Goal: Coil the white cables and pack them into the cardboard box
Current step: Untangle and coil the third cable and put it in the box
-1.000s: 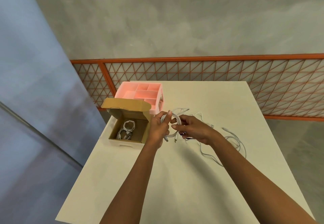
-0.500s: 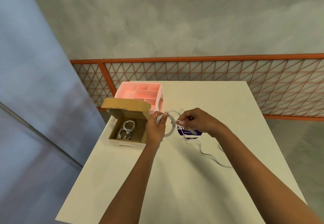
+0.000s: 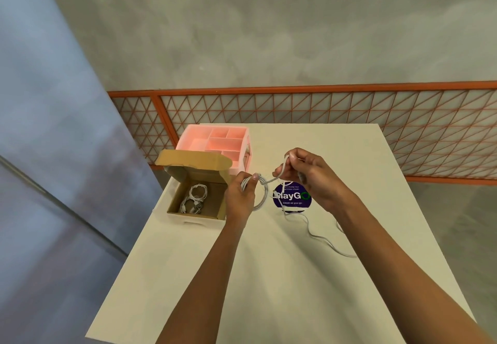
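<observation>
- So, left hand (image 3: 240, 191) is pinched around a coiled loop of white cable (image 3: 262, 193), held just above the table (image 3: 269, 276), right beside the cardboard box (image 3: 196, 203).
- Right hand (image 3: 309, 176) sits at the left hand's 2 o'clock, fingers pinching a strand of the same cable, lifted up.
- Loose tail of that cable trails off toward 4 o'clock across the table.
- Box is open, flap up, with coiled cables (image 3: 195, 198) already inside.
- Pink organizer tray (image 3: 217, 143) touches the box at its 12 o'clock.
- Round purple sticker (image 3: 291, 195) sits under the right hand.
</observation>
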Action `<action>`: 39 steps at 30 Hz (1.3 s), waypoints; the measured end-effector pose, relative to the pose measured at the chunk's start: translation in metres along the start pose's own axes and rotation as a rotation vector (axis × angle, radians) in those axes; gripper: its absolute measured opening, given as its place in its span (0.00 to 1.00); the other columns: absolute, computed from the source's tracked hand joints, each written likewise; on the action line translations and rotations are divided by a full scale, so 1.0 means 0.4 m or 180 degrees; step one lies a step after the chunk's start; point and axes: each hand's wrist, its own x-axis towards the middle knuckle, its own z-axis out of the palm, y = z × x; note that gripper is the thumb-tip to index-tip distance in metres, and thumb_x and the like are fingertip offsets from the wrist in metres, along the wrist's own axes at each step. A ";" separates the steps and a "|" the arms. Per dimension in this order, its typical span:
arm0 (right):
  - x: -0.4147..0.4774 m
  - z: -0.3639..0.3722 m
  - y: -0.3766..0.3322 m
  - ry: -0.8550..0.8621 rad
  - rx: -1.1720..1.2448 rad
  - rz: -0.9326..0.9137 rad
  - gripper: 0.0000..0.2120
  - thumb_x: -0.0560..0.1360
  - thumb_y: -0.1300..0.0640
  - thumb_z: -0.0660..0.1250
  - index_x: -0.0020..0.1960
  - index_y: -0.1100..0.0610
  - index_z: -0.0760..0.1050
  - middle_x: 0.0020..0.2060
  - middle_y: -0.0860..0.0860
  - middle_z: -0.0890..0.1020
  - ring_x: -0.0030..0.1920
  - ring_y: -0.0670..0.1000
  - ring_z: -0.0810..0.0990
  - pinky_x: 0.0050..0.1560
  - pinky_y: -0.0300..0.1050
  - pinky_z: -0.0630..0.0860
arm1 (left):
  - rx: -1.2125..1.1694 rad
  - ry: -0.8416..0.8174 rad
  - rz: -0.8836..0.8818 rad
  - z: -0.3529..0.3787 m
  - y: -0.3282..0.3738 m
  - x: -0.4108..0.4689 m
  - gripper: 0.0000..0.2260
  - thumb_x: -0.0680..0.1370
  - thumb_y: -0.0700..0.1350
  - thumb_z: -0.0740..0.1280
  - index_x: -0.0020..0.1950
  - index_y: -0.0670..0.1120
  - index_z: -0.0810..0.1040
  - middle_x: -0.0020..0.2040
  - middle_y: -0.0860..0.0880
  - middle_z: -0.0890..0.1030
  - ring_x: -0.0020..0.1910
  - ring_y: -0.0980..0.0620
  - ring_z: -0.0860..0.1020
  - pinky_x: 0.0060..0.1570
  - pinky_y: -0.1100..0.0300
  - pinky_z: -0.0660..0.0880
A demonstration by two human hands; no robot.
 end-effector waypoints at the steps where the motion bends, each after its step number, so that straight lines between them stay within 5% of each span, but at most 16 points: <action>1: -0.003 0.001 -0.005 -0.0058 0.0023 -0.0014 0.13 0.83 0.62 0.52 0.42 0.59 0.69 0.34 0.52 0.83 0.42 0.49 0.83 0.49 0.40 0.78 | -0.0026 0.0004 0.0019 -0.001 -0.002 0.000 0.10 0.78 0.53 0.65 0.45 0.47 0.78 0.39 0.49 0.78 0.39 0.52 0.75 0.39 0.57 0.70; 5: -0.017 -0.002 -0.016 -0.0300 0.0016 -0.0060 0.13 0.83 0.62 0.52 0.42 0.60 0.69 0.32 0.51 0.82 0.38 0.47 0.82 0.46 0.38 0.77 | -0.0197 -0.0084 -0.0009 -0.013 -0.002 0.007 0.09 0.78 0.52 0.66 0.45 0.48 0.78 0.39 0.50 0.78 0.40 0.53 0.74 0.39 0.60 0.68; 10: -0.012 -0.024 -0.034 -0.0052 0.0310 0.0037 0.14 0.82 0.62 0.52 0.41 0.59 0.70 0.32 0.52 0.82 0.40 0.49 0.83 0.45 0.39 0.80 | -0.0745 -0.0256 -0.0374 -0.025 0.013 -0.003 0.08 0.78 0.53 0.65 0.48 0.50 0.79 0.36 0.50 0.75 0.30 0.57 0.68 0.23 0.67 0.65; 14: 0.001 -0.052 -0.049 0.0427 0.0703 0.0181 0.14 0.83 0.60 0.52 0.42 0.59 0.72 0.32 0.51 0.83 0.40 0.49 0.84 0.43 0.38 0.81 | -0.1760 -0.0859 -0.0765 -0.040 0.021 -0.010 0.09 0.78 0.50 0.64 0.43 0.46 0.74 0.30 0.51 0.66 0.22 0.60 0.58 0.21 0.68 0.58; 19: 0.012 -0.082 -0.044 0.0893 0.1010 0.0404 0.16 0.83 0.59 0.52 0.42 0.59 0.74 0.33 0.50 0.84 0.38 0.47 0.84 0.40 0.37 0.81 | -0.2968 -0.1666 -0.1282 -0.066 0.022 -0.015 0.08 0.79 0.46 0.60 0.40 0.45 0.72 0.25 0.54 0.63 0.22 0.61 0.59 0.24 0.70 0.61; 23: 0.016 -0.092 -0.028 0.1029 0.1135 0.0526 0.15 0.83 0.58 0.53 0.44 0.61 0.74 0.33 0.51 0.84 0.36 0.45 0.84 0.38 0.36 0.81 | -0.2987 -0.1845 -0.1217 -0.075 0.020 -0.018 0.04 0.76 0.43 0.61 0.45 0.42 0.71 0.29 0.52 0.69 0.25 0.59 0.63 0.29 0.67 0.68; 27: 0.018 -0.093 -0.023 0.1075 0.1193 0.0598 0.15 0.83 0.58 0.53 0.44 0.61 0.74 0.32 0.51 0.84 0.35 0.45 0.84 0.37 0.35 0.81 | -0.2863 -0.1507 -0.1049 -0.072 0.027 -0.019 0.03 0.77 0.40 0.61 0.43 0.44 0.70 0.38 0.50 0.75 0.25 0.60 0.63 0.26 0.69 0.60; 33: 0.021 -0.089 -0.027 0.1121 0.1265 0.0657 0.15 0.83 0.58 0.53 0.44 0.61 0.74 0.30 0.48 0.84 0.34 0.44 0.84 0.36 0.35 0.80 | -0.1653 -0.1160 -0.0308 -0.055 0.034 -0.039 0.11 0.68 0.45 0.74 0.48 0.48 0.77 0.34 0.53 0.75 0.30 0.56 0.63 0.27 0.62 0.58; 35: 0.021 -0.090 -0.022 0.1132 0.1311 0.0693 0.15 0.83 0.58 0.53 0.44 0.61 0.74 0.30 0.49 0.84 0.34 0.44 0.84 0.36 0.34 0.80 | -0.1555 -0.1136 -0.0126 -0.049 0.033 -0.044 0.14 0.70 0.42 0.74 0.54 0.47 0.80 0.32 0.55 0.75 0.30 0.54 0.59 0.27 0.57 0.54; 39: 0.022 -0.101 -0.006 0.1216 0.1590 0.0756 0.14 0.83 0.58 0.53 0.44 0.60 0.74 0.31 0.49 0.84 0.34 0.44 0.84 0.37 0.35 0.80 | -0.1690 -0.1022 -0.0236 -0.040 0.043 -0.042 0.08 0.73 0.37 0.71 0.50 0.45 0.81 0.33 0.55 0.76 0.29 0.57 0.63 0.29 0.57 0.52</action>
